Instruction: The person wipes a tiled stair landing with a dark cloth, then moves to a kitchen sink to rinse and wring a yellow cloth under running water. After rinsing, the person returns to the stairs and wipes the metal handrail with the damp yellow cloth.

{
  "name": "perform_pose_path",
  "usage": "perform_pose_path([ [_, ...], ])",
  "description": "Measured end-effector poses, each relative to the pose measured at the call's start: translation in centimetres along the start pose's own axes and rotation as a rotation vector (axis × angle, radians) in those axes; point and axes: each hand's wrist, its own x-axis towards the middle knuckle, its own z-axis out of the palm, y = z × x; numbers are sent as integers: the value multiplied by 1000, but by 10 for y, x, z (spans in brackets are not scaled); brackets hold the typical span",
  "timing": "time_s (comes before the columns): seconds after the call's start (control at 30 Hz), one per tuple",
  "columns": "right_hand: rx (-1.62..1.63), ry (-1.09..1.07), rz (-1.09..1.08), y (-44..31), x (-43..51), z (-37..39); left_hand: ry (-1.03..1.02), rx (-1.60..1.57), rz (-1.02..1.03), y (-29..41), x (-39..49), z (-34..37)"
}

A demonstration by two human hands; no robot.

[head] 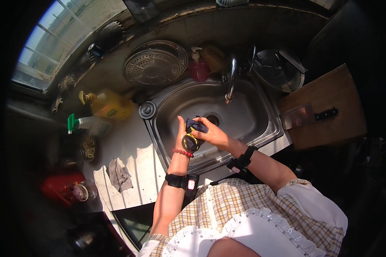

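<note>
Over the stainless steel sink (254,120), a wet-looking dark cloth item with yellow trim (192,141) is held between both hands. My left hand (180,133) supports it from the left, thumb stretched out and palm against the fabric; a red bead bracelet circles that wrist. My right hand (210,133) grips it from the right, fingers bent over its upper part. The curved faucet (232,78) stands behind the sink, with no water seen flowing. The drain (212,119) is just beyond my hands. How the cloth is folded cannot be told.
A cleaver (299,116) lies on the wooden cutting board (328,135) at right. A grey rag (119,175) rests on the left counter, near a yellow pump bottle (111,104) and a green-topped spray bottle (72,123). Behind the sink stand a pink soap bottle (199,69) and steamer racks (152,66).
</note>
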Motion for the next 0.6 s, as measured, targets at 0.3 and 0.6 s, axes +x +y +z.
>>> perform_pose_path([
  [0.3,135,467,-3,0,1,-50,116,66,4,-36,13,28],
  [0.6,-555,532,-619,-1,-28,-17,159,-137,167,-58,42,8],
])
